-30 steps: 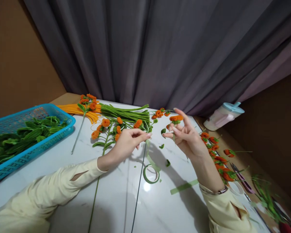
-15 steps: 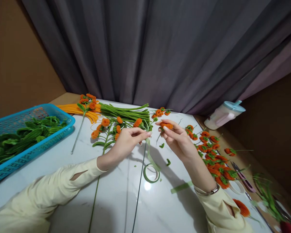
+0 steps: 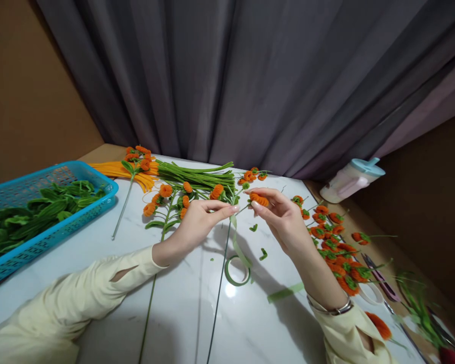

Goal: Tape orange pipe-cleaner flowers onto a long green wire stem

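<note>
My left hand (image 3: 202, 220) is closed in a pinch on a long dark wire stem (image 3: 222, 275), which slants down to the table's near edge. Pale green floral tape (image 3: 235, 242) hangs from the same fingertips to its roll (image 3: 227, 275), lying on the table. Just beyond those fingers, orange and green pipe-cleaner pieces stand at the stem's top. My right hand (image 3: 282, 215) pinches an orange pipe-cleaner fruit (image 3: 259, 199) between thumb and fingers. Its thin wire (image 3: 243, 208) points left and reaches close to my left fingertips; whether they touch I cannot tell.
A blue basket (image 3: 111, 194) of green leaves stands left. Behind lie green pipe cleaners (image 3: 197, 174) and orange ones (image 3: 114, 169). A finished sprig (image 3: 166, 215) rests beside my left hand. Several orange fruits (image 3: 329, 242), scissors (image 3: 382, 283) and a lidded cup (image 3: 351, 179) are right.
My right hand has turned the orange fruit so its wire now points toward my left fingertips. My left hand keeps its pinch almost in place.
</note>
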Demonstrator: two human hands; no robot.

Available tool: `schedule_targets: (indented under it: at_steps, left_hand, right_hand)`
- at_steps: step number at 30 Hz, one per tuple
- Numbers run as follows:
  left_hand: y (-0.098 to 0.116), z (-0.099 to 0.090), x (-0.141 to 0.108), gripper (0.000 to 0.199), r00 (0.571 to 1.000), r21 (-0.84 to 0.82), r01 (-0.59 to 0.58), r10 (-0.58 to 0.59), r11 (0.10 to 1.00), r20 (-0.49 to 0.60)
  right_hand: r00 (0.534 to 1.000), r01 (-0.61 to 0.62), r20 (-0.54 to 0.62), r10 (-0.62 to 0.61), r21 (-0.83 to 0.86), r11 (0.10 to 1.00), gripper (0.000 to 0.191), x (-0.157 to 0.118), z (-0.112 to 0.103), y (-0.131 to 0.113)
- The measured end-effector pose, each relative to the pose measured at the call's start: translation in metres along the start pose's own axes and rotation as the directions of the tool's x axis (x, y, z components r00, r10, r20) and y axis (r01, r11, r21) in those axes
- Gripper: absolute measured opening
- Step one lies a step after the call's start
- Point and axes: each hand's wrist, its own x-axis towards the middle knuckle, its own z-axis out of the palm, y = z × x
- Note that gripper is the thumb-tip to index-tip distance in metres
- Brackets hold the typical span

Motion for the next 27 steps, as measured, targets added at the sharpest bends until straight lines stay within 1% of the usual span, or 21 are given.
schedule_targets:
  at_steps: [2, 6, 8, 12, 14, 18, 23, 25, 27]
  left_hand:
    - [-0.001, 0.000, 0.000, 0.018, 1.000, -0.012, 0.009, -0.009, 1.000, -0.001]
    - [-0.002, 0.000, 0.000, 0.018, 1.000, -0.024, 0.006, -0.006, 1.000, 0.015]
    - [-0.001, 0.000, -0.001, 0.018, 1.000, -0.013, 0.000, 0.000, 1.000, 0.012]
    - [0.000, 0.000, -0.001, 0.016, 1.000, -0.011, 0.002, -0.002, 1.000, -0.002]
    - [0.000, 0.000, -0.001, 0.018, 1.000, -0.016, 0.006, -0.006, 1.000, 0.004]
    - [-0.001, 0.000, -0.001, 0.018, 0.999, -0.045, 0.003, -0.001, 0.999, 0.049]
    - [-0.001, -0.002, 0.000, 0.018, 0.996, -0.074, -0.013, 0.019, 0.997, 0.088]
    - [-0.002, -0.003, 0.001, 0.018, 0.996, -0.046, -0.016, 0.020, 0.999, 0.085]
    - [-0.002, -0.003, 0.001, 0.018, 0.997, 0.003, -0.013, 0.013, 1.000, 0.075]
  right_hand:
    - [1.000, -0.005, 0.002, 0.005, 0.009, 1.000, 0.019, -0.001, 0.001, -0.001]
    - [0.999, -0.031, 0.045, 0.030, 0.032, 0.999, 0.021, -0.002, 0.000, -0.004]
    - [0.999, -0.024, 0.047, 0.024, 0.007, 1.000, 0.020, -0.002, -0.001, -0.006]
    - [1.000, 0.009, 0.013, -0.008, -0.089, 0.996, 0.018, -0.001, -0.004, -0.009]
    - [1.000, 0.023, 0.021, -0.021, -0.098, 0.995, 0.018, -0.001, -0.002, -0.011]
    - [0.997, 0.065, 0.051, -0.060, -0.095, 0.993, 0.019, -0.001, 0.005, -0.013]
    - [0.995, 0.080, 0.057, -0.079, -0.015, 0.997, 0.019, 0.000, 0.011, -0.010]
    - [0.995, 0.076, 0.070, -0.073, -0.046, 0.996, 0.020, 0.001, 0.010, -0.010]
    - [0.992, 0.108, 0.086, -0.096, -0.148, 0.983, 0.020, 0.001, 0.008, -0.011]
